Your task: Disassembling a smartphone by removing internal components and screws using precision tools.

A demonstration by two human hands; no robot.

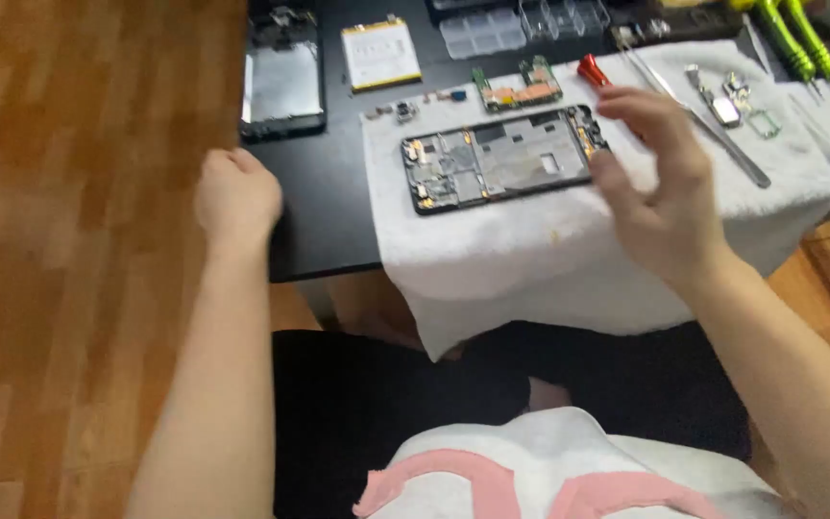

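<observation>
An opened black phone frame (497,159) lies on a white towel (530,259) spread over a black table (324,207). My right hand (660,187) hovers just right of the frame, fingers loosely curled around a red-handled screwdriver (596,72) whose handle sticks out above my fingers. My left hand (235,197) rests as a closed fist on the table's left corner, holding nothing I can see. A small green circuit board (518,89) sits just behind the frame.
A phone screen panel (282,82) and a flat battery (380,53) lie at the back left. Clear plastic parts boxes (521,24), metal tweezers (698,120), small metal parts (727,96) and green-handled tools (799,43) sit at the back right. Wooden floor lies to the left.
</observation>
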